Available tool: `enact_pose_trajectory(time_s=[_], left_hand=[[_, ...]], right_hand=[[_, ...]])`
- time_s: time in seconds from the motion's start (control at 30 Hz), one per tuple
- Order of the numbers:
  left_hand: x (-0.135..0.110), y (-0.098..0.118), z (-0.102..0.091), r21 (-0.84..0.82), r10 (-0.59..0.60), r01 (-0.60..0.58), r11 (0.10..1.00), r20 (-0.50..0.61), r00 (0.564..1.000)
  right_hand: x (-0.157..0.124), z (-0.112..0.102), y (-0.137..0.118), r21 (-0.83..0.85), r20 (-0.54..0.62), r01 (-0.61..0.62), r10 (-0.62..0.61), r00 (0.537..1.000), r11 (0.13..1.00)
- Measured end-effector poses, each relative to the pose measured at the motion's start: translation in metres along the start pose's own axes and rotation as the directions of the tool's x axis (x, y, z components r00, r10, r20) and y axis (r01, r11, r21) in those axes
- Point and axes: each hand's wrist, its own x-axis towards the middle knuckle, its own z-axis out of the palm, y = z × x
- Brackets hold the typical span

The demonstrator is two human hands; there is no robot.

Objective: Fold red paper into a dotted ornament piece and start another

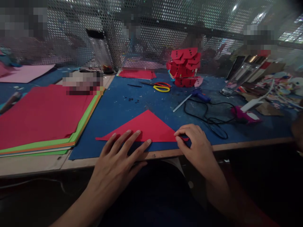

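Observation:
A red paper sheet folded into a triangle lies on the blue mat near the table's front edge. My left hand rests flat with fingers spread, fingertips pressing the triangle's lower edge. My right hand is curled, its thumb and forefinger pinching the triangle's right corner.
A stack of coloured paper with red on top lies at the left. Scissors with red and yellow handles, a blue glue gun with its black cord, a pink glue gun and a pile of folded red pieces sit behind. Scraps clutter the right.

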Motion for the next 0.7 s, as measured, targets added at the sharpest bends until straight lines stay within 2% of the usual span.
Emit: enact_pose_trajectory(time_s=[0.27,0.7], left_hand=[[-0.003,-0.014,0.001,0.017,0.036,-0.036,0.999,0.004,0.999],[-0.016,-0.023,0.001,0.041,-0.002,0.002,0.999,-0.014,1.000]], right_hand=[[0.000,-0.001,-0.001,0.002,0.001,0.002,-0.002,1.000,1.000],[0.000,0.001,0.002,0.000,-0.007,0.015,-0.015,1.000,1.000]])
